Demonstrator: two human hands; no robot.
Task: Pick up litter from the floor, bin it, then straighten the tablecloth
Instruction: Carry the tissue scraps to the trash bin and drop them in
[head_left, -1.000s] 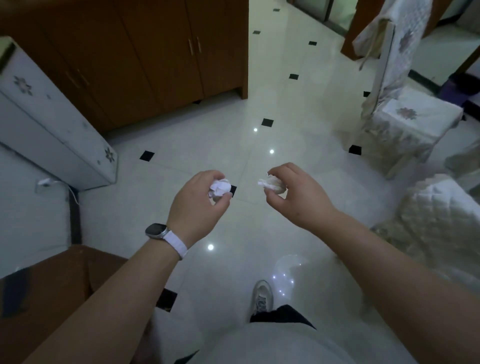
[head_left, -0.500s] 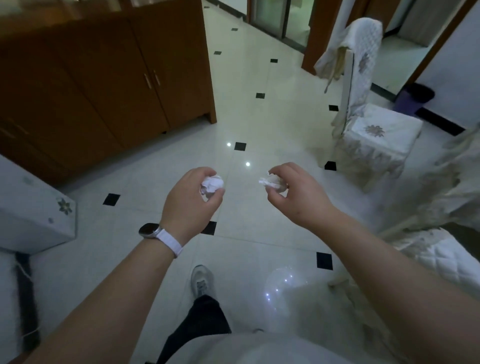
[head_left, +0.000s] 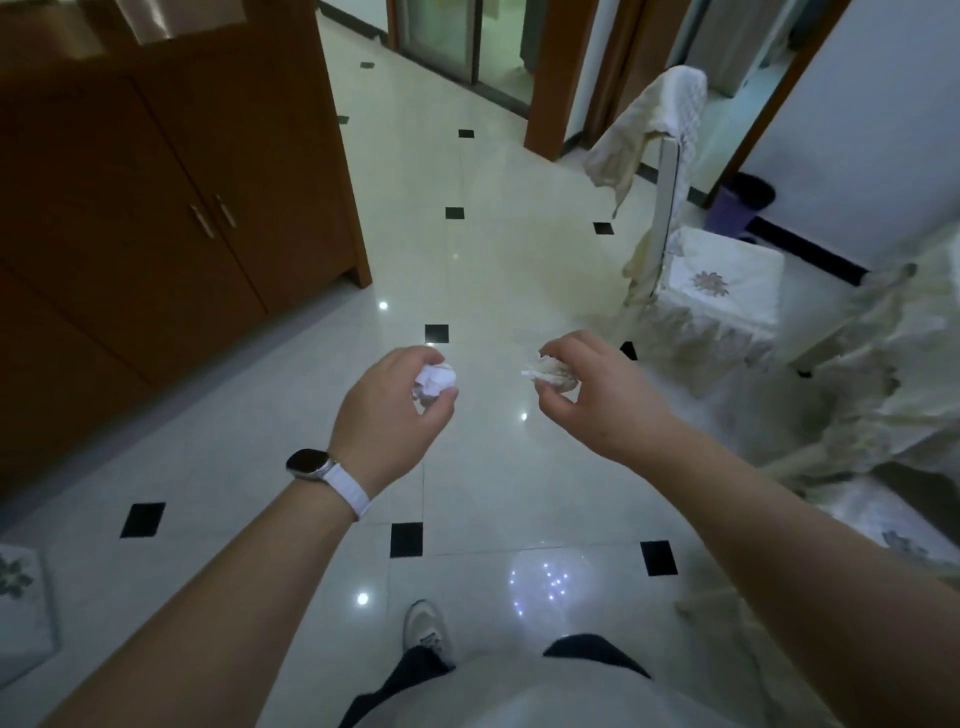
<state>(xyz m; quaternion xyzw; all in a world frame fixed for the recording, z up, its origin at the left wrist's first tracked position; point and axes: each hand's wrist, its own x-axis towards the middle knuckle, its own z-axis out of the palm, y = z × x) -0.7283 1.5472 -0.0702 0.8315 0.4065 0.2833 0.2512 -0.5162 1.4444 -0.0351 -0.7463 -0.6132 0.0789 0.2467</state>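
The room is dim. The shiny floor (head_left: 270, 447) throws back little white dots of light, with tiny sparkles near my shoe (head_left: 425, 626). The brown cupboard (head_left: 156, 218) looks very dark. My left hand (head_left: 389, 415) and right hand (head_left: 597, 400) look clear. The cream cloth (head_left: 904, 374) at the right edge is blurry, and lines bend at the edges.

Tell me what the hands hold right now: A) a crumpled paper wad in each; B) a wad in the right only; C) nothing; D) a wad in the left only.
A: the left hand grips a white paper wad, and the right hand pinches a second wad.
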